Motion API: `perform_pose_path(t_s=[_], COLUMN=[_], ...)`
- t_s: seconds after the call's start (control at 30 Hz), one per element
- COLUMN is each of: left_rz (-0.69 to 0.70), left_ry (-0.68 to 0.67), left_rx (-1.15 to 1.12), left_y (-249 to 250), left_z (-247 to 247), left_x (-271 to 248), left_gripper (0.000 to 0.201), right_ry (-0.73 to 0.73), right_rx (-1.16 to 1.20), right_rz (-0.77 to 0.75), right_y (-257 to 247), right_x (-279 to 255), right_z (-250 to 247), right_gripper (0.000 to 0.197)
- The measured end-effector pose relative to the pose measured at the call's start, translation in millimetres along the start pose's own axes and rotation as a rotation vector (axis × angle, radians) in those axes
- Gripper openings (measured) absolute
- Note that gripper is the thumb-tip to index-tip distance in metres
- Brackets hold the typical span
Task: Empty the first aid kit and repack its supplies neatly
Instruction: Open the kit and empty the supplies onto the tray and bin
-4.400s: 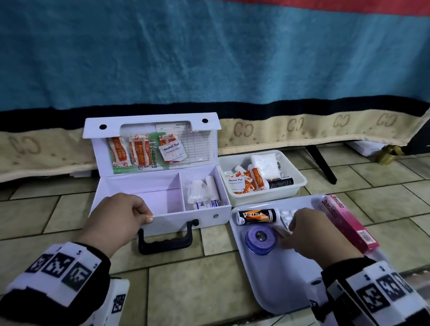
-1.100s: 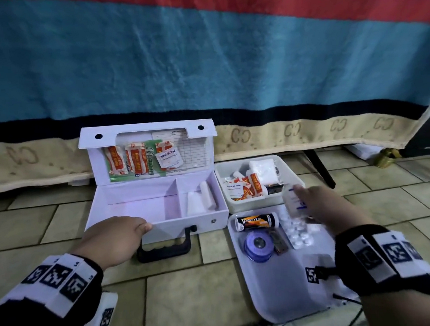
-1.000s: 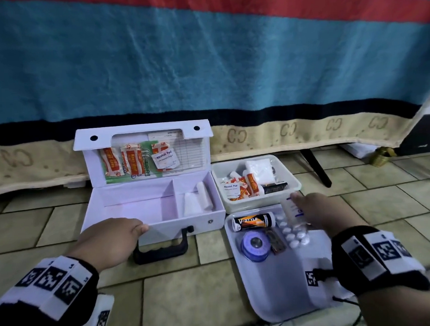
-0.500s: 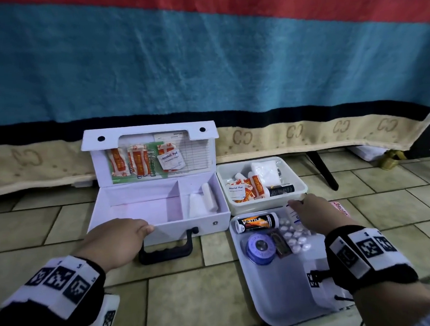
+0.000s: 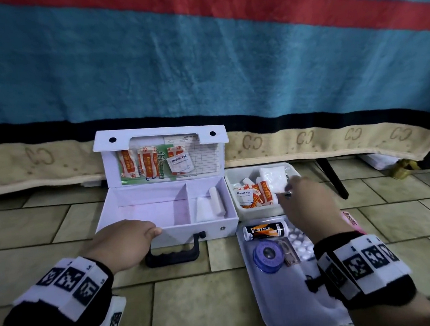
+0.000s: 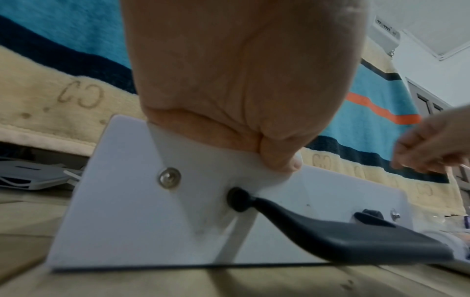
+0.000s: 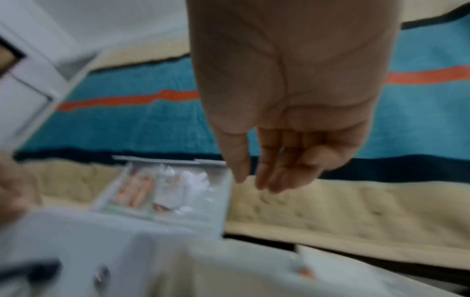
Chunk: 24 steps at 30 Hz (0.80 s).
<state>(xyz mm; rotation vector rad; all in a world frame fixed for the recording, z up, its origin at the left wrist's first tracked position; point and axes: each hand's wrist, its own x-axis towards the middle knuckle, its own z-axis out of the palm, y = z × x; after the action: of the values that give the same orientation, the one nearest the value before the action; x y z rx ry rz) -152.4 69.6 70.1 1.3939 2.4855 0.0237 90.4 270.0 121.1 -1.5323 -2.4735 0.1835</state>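
The white first aid kit (image 5: 149, 212) stands open on the tiled floor, lid upright. My left hand (image 5: 138, 237) grips its front wall, thumb on the outside (image 6: 282, 160) above the black handle (image 6: 356, 239). Gauze rolls (image 5: 215, 204) lie in the right compartment; plasters and an alcohol pad (image 5: 156, 161) sit in the lid pocket. My right hand (image 5: 296, 198) hovers over the white bin (image 5: 252, 212) of sachets (image 5: 253, 194). Its fingers are straight and empty (image 7: 251, 182). That wrist view is blurred.
A white tray (image 5: 287, 297) in front of the bin carries an orange-black tube (image 5: 264, 231), a blue tape roll (image 5: 267, 256) and white tablets (image 5: 300, 244). A pink box (image 5: 351, 221) lies at its right edge. A striped blanket hangs behind.
My right hand has gone from the tray up to the bin, and the small white bottle it carried is out of its fingers. The left hand has kept its hold on the kit.
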Motion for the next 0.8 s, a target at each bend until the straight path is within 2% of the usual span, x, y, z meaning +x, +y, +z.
perform_pose_path(t_s=[0.1, 0.17, 0.3, 0.37, 0.47, 0.53, 0.63, 0.73, 0.8], left_rz=[-0.003, -0.005, -0.008, -0.011, -0.007, -0.005, -0.008, 0.005, 0.015], left_ry=[-0.009, -0.012, -0.01, -0.014, -0.031, -0.027, -0.022, -0.013, -0.003], left_rx=[0.012, 0.014, 0.042, 0.055, 0.055, 0.055, 0.044, 0.044, 0.037], left_y=[1, 1, 3, 3, 3, 3, 2, 1, 1], left_z=[-1, -2, -3, -3, -4, -4, -3, -2, -1], left_x=[0, -1, -1, -1, -2, -1, 0, 0, 0], left_gripper=[0.042, 0.042, 0.042, 0.042, 0.042, 0.043, 0.044, 0.043, 0.042], right_ry=[-0.169, -0.318, -0.555, -0.611, -0.582, -0.483, -0.29, -0.125, -0.05], right_rx=[0.204, 0.139, -0.207, -0.307, -0.292, -0.155, 0.083, 0.306, 0.353], right_rz=[-0.31, -0.433, -0.472, -0.485, -0.413, -0.332, -0.245, -0.114, 0.016], right_y=[-54, -87, -123, -128, -129, -130, -121, -85, -46], right_x=[0, 1, 8, 8, 8, 6, -1, -13, -19], right_z=[-4, 8, 41, 47, 50, 48, 27, -6, -24], right_gripper=[0.021, 0.024, 0.029, 0.033, 0.029, 0.013, 0.009, 0.007, 0.018])
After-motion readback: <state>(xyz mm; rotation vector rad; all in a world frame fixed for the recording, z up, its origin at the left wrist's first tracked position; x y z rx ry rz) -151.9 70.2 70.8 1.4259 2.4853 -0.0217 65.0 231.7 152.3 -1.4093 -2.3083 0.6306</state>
